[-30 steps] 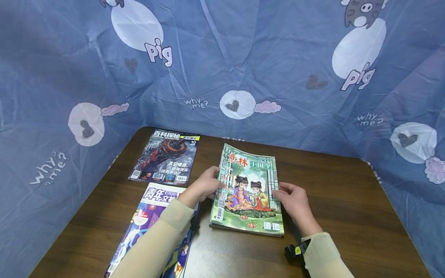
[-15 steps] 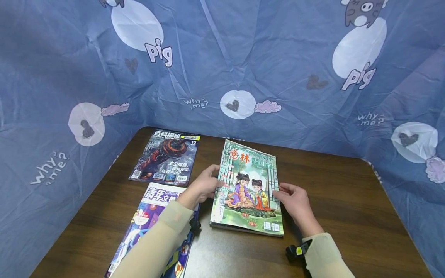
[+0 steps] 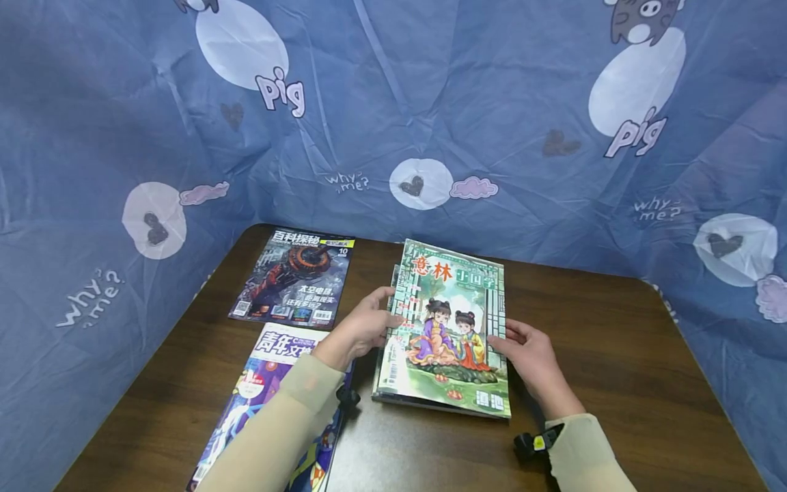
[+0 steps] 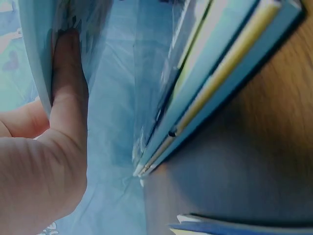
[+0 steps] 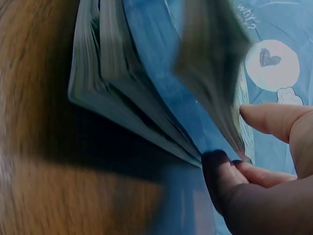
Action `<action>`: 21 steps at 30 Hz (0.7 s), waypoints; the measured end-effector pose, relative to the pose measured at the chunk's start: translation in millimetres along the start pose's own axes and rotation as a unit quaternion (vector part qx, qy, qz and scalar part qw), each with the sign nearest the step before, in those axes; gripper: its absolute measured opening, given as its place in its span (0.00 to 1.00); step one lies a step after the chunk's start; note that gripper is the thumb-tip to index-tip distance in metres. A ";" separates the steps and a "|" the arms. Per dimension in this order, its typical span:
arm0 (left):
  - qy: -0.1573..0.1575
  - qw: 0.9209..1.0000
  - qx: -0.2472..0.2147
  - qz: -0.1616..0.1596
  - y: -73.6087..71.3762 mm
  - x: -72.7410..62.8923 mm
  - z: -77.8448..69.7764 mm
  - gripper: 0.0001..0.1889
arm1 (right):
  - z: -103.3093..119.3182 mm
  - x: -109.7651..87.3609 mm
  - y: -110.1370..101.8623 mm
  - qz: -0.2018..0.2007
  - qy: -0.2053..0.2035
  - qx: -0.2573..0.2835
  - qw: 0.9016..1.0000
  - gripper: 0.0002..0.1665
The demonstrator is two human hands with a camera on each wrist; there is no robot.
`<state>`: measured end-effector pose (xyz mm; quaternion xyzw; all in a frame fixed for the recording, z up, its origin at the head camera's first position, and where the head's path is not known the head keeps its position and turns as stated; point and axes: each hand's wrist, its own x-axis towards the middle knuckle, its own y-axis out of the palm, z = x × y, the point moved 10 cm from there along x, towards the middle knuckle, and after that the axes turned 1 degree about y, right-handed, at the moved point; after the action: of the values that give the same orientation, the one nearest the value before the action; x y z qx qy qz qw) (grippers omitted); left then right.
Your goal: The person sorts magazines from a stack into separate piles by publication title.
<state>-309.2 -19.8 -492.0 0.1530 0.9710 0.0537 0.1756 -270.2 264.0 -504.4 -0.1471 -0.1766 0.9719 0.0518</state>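
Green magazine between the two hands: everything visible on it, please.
The magazine has a glossy-looking paper cover, mostly green, with large red and green title characters near the top and two drawn figures below, one in purple, one in yellow and red. It looks closed, front cover up. The left hand pinches its left edge, the right hand its right edge. The wrist views show a gap between it and the stack beneath; whether any edge touches the stack is unclear.

Soft light washes the crinkled blue printed-cloth backdrop (image 3: 344, 130) before me, pale glare lying on the dark-brown wooden table (image 3: 393, 444); in the dimmer right-wrist view, a green-covered paper magazine (image 5: 210, 54) blurs near heavy shadow.
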 end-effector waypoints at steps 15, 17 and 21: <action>0.006 0.999 -0.043 0.007 14.7 3.1 0.3 0.30 | -7.2 -0.1 -13.7 0.028 0.018 0.038 0.999 0.49; 0.007 0.999 -0.041 0.007 16.3 3.7 0.0 0.30 | -7.9 -0.5 -15.9 0.032 0.017 0.038 0.999 0.50; 0.005 0.999 -0.039 0.004 20.2 4.7 -1.0 0.33 | -8.0 -1.1 -19.7 0.043 0.010 0.043 0.998 0.50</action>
<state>-308.2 0.8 -489.4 0.1498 0.9684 0.0935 0.1761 -265.7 284.9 -504.2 -0.1621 -0.1276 0.9783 0.0184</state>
